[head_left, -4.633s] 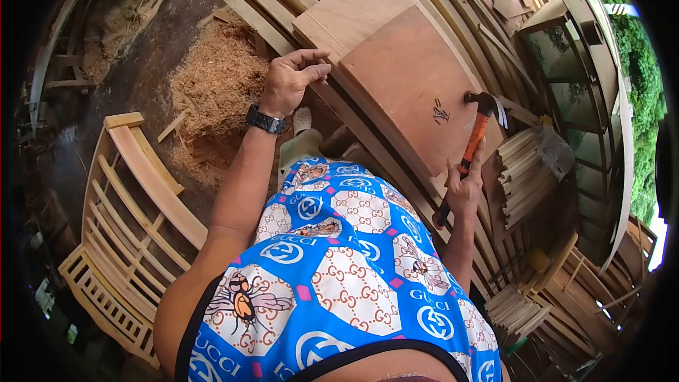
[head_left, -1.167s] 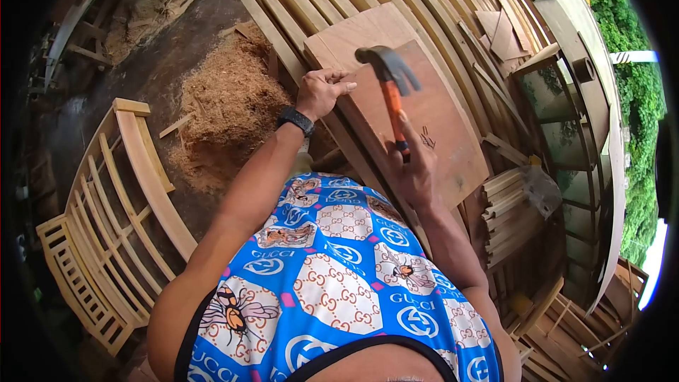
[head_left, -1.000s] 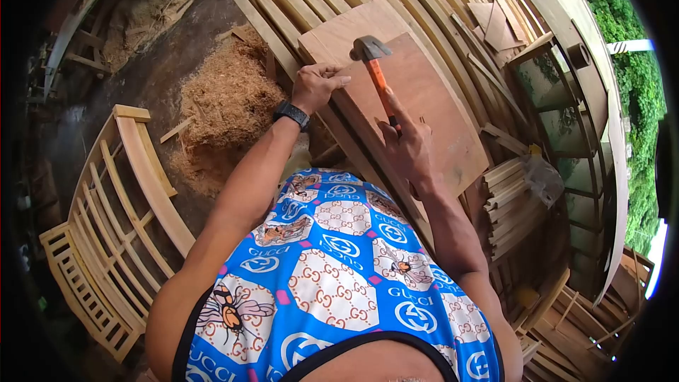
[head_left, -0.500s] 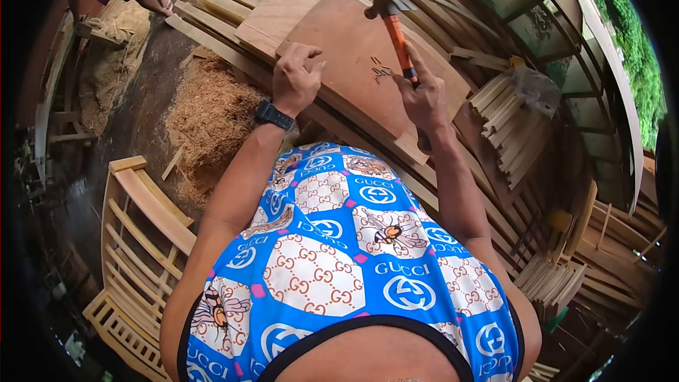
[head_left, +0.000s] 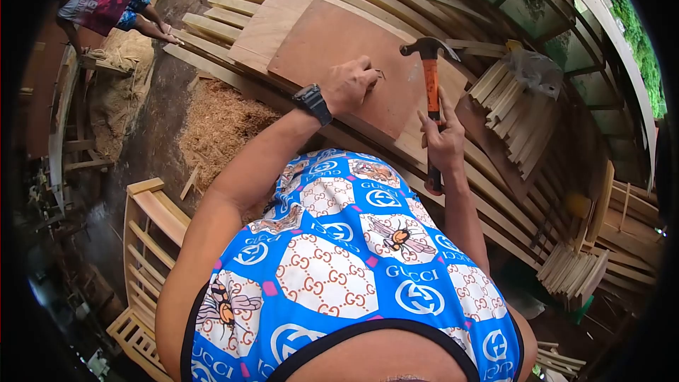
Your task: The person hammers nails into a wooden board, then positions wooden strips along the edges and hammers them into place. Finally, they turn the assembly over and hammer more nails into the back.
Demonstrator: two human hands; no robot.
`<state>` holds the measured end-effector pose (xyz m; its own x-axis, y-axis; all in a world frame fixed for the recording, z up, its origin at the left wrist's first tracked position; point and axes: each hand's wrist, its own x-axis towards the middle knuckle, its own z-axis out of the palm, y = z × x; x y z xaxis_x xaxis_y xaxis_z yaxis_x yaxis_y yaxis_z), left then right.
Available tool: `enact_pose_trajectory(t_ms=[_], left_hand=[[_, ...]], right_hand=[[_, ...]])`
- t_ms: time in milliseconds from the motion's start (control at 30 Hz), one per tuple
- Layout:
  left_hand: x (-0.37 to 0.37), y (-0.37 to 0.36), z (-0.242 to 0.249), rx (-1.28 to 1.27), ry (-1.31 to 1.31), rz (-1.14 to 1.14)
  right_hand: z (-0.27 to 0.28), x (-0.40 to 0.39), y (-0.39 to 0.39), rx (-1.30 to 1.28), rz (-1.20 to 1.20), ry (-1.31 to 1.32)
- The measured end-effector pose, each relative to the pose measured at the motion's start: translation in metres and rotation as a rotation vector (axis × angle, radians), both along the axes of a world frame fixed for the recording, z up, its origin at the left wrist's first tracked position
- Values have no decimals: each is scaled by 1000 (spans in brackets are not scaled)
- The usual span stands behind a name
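A hammer (head_left: pixel 433 88) with an orange and black handle stands roughly upright in my right hand (head_left: pixel 445 140), its dark claw head at the top. My left hand (head_left: pixel 348 85), with a black watch on the wrist, is over the reddish-brown board (head_left: pixel 332 32). Its fingers are pinched at the small nails (head_left: pixel 381 74), which are mostly hidden by the fingertips. That board rests on a paler plywood sheet (head_left: pixel 265 18) laid across long timber pieces.
Sawdust (head_left: pixel 219 117) is heaped left of the timber. A wooden slatted chair (head_left: pixel 152 240) stands at lower left. Another person (head_left: pixel 99 3) bends at upper left. Bundled wood strips (head_left: pixel 516 113) and a plastic bag (head_left: pixel 534 73) lie at right.
My left hand has moved right and down onto the nails, and its fingers have closed. My right hand and the hammer have shifted right and lower.
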<state>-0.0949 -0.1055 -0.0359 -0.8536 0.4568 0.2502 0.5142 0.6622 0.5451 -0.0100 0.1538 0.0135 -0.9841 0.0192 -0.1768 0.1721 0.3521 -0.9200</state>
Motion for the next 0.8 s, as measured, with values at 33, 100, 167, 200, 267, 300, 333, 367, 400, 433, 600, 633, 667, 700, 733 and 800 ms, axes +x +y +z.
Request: enact_pose_trajectory(t_ms=[33, 100, 167, 200, 267, 300, 333, 367, 400, 433, 600, 633, 667, 700, 733, 800], left_hand=[[1, 4, -3, -21, 57, -1], [8, 5, -5, -50, 118, 15], [22, 5, 5, 138, 43, 16], [28, 2, 9, 133, 42, 23], [30, -4, 18, 427, -180, 133], [28, -12, 18, 424, -176, 137], [23, -26, 16, 443, -186, 195], [17, -43, 12, 463, -197, 252], [9, -62, 2, 437, -141, 289], [0, -83, -5, 408, -86, 325], [-46, -154, -17, 939, -432, 679], [-50, -155, -14, 933, -429, 674], [-54, -154, -12, 963, -415, 661], [-58, -155, -12, 992, -404, 648], [-63, -155, -13, 893, -433, 630], [-67, -144, -19, 851, -439, 643]], right_hand=[[-3, 2, 0, -9, 12, 8], [-8, 3, -3, -65, -10, 6], [-4, 5, -8, -85, 2, -5], [-3, 7, -9, -94, 1, -1], [-1, 9, -13, -105, 2, 7], [0, 10, -16, -121, -1, 4], [0, 8, -18, -137, -4, 1], [1, 7, -22, -139, -1, 4], [2, 5, -27, -172, 5, -6], [4, 3, -32, -207, 10, -17], [19, -24, -59, -245, 82, -27], [27, -30, -66, -229, 107, -30], [39, -34, -74, -194, 124, -31], [40, -38, -81, -199, 118, -30], [41, -41, -87, -236, 141, -16], [41, -45, -94, -276, 162, -3]])
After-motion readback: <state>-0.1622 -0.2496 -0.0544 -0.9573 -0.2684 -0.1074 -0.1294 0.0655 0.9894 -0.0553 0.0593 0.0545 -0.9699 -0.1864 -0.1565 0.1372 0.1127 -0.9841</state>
